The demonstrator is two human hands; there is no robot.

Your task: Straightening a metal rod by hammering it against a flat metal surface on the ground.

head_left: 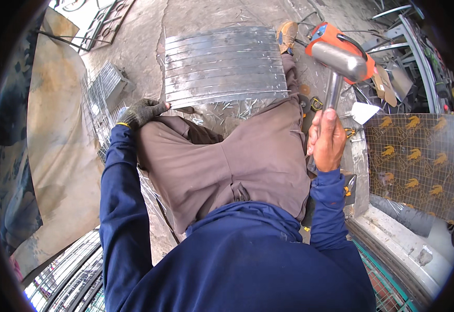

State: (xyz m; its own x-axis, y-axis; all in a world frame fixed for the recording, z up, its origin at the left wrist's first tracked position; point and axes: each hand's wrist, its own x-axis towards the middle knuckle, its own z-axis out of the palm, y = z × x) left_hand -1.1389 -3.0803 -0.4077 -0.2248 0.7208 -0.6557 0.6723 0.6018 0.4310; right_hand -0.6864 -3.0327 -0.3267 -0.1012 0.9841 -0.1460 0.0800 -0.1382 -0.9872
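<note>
My right hand [327, 139], bare, is wrapped around the handle of a hammer [333, 92]. The hammer is raised upright, its rounded metal head high above the ground at the right. My left hand [146, 111], in a dark knitted glove with a bare fingertip showing, is closed beside the near left corner of a panel of grey metal strips [224, 65]. Whatever its fingers pinch is too small to tell. The strips lie side by side on the ground in front of my legs. Small loose metal pieces [232, 108] are scattered along the panel's near edge.
An orange power-tool-like machine [365, 70] stands behind the hammer head. Grey metal tubes [107, 86] are stacked at the left near a stained cloth sheet [58, 130]. A patterned board [419, 161] is at the right. My shoe [287, 36] touches the panel's far right corner.
</note>
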